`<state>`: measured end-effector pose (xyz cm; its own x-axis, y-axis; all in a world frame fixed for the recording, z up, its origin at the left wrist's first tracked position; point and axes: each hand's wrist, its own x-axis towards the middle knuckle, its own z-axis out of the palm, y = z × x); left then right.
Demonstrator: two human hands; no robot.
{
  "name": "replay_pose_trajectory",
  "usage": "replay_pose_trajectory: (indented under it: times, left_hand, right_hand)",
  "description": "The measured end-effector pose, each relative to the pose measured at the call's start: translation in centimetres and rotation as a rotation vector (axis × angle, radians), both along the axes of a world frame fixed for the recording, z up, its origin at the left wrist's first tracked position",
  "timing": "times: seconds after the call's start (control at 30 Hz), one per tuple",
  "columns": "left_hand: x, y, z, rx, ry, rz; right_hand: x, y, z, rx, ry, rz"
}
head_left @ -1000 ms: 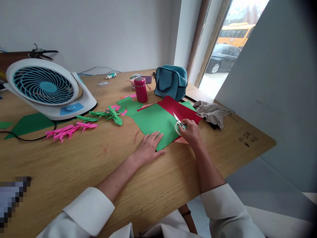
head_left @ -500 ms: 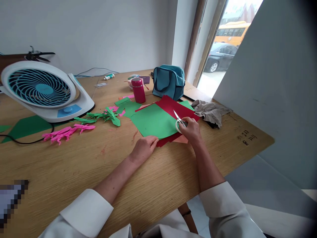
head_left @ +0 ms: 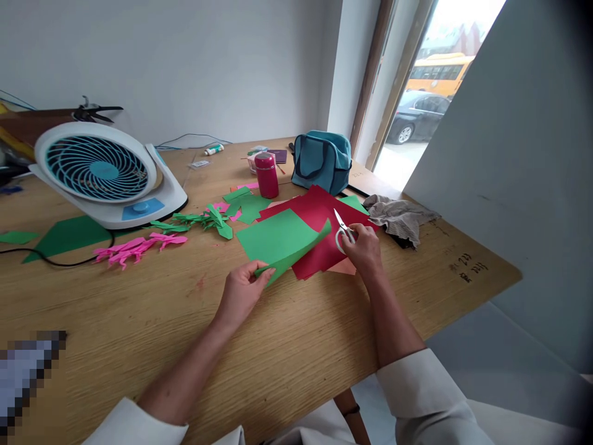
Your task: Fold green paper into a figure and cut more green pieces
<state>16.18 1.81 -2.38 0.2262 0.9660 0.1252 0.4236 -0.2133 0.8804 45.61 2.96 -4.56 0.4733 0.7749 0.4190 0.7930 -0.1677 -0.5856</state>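
While held green paper (head_left: pixel 280 238) curls, a window (head_left: pixel 419 105) flanks the table (head_left: pixel 287 352).

The green paper sheet (head_left: pixel 275 240) curls up along its right side, near corner pinched in the left hand (head_left: pixel 241 289); silver-bladed scissors (head_left: pixel 341 224) point away in the right hand (head_left: pixel 364 248), over red paper (head_left: pixel 319 254).

The top sheet (head_left: pixel 279 238) lies left of the scissors (head_left: pixel 343 227), before the flask (head_left: pixel 267 177).

two hands (head_left: pixel 241 289), one pair of scissors (head_left: pixel 344 228)
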Motion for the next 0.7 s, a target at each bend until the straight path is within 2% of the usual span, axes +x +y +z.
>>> replay_pose_trajectory:
  times: [0.17, 0.27, 0.37, 0.43, 0.5, 0.57, 0.6, 0.7]
  left_hand:
    - [-3.0, -4.2, 1.2, -0.112, -0.035, -0.030]
    - [-5.0, -6.1, 1.7, -0.141, -0.036, 0.042]
    - [-7.0, -7.2, 2.1, -0.163, -0.069, 0.111]
    - [-8.4, -7.8, 2.3, -0.175, -0.112, 0.151]
    - [-9.8, -8.3, 2.4, -0.175, -0.153, 0.186]
    - [-11.2, -8.9, 2.5, -0.153, -0.152, 0.212]
    - [-11.9, -9.3, 2.5, -0.130, -0.128, 0.226]
    - [-13.6, -10.6, 3.0, -0.024, 0.000, 0.314]
  right_hand:
    - [-1.0, -0.1, -0.4, -0.196, -0.152, 0.048]
    - [-1.5, -0.4, -0.3, -0.309, -0.221, 0.066]
    - [-2.0, -1.2, 0.2, -0.284, -0.233, 0.138]
    - [-2.6, -2.1, 0.9, -0.222, -0.139, 0.325]
    - [-3.4, -3.2, 1.8, -0.229, 0.119, 0.627]
    - [-4.3, -4.3, 2.9, -0.362, 0.427, 0.922]
    - [-4.8, -4.9, 3.4, -0.433, 0.514, 1.014]
    - [-6.4, -6.3, 4.8, -0.651, 0.655, 1.169]
